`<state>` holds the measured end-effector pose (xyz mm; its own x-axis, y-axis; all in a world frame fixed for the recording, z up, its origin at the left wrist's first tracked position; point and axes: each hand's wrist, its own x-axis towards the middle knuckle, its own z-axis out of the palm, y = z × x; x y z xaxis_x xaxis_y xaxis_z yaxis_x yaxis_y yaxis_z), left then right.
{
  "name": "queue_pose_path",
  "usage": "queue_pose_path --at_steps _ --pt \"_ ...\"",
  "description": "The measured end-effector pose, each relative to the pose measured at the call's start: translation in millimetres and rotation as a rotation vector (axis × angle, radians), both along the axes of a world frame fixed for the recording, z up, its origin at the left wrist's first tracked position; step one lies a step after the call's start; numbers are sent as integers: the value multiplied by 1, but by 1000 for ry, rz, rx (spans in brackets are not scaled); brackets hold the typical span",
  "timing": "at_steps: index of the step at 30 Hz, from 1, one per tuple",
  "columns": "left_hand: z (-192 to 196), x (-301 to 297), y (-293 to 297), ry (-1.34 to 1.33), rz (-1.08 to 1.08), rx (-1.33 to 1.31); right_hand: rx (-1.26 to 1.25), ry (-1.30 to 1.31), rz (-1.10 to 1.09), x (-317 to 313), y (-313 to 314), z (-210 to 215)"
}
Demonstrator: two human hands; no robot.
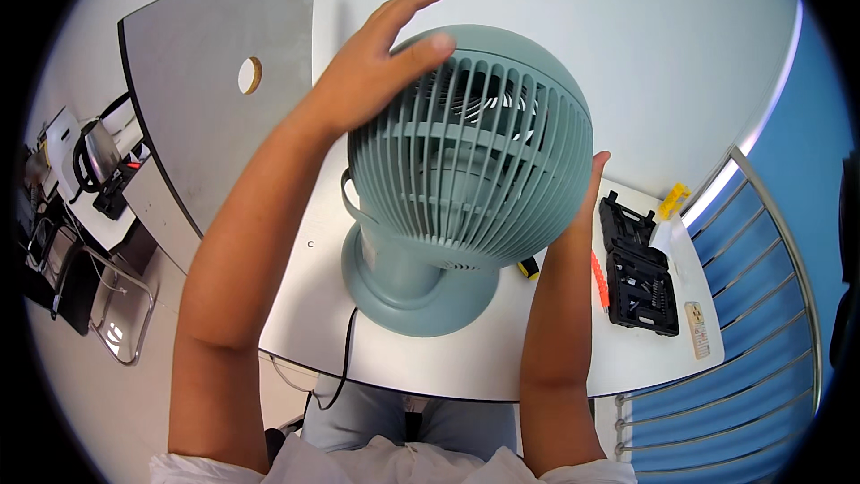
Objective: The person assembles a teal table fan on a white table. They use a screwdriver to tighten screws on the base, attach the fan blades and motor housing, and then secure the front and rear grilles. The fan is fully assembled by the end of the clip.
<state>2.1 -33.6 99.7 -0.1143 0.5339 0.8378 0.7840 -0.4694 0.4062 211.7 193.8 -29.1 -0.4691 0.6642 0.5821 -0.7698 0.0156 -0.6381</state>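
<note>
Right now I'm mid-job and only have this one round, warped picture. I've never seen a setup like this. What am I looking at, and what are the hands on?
It is one fisheye camera worn on a person's head, looking down, so straight edges bend near the rim. There is no machine: the two bare forearms entering from below are the wearer's own. The left hand lies open over the top of a grey-green table fan; the right hand presses against the fan's right side. The fan stands on a white table, its black cord hanging over the near edge. To the right lie an open black tool case and an orange tool.
</note>
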Motion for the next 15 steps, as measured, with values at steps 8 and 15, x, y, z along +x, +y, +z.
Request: queue_pose_path --at_steps 8,15 --pt "11 10 9 -31 -92 -274 55 -160 -36 6 -18 22" --pt "24 40 -7 -165 -177 -374 92 -174 -116 10 -30 37"
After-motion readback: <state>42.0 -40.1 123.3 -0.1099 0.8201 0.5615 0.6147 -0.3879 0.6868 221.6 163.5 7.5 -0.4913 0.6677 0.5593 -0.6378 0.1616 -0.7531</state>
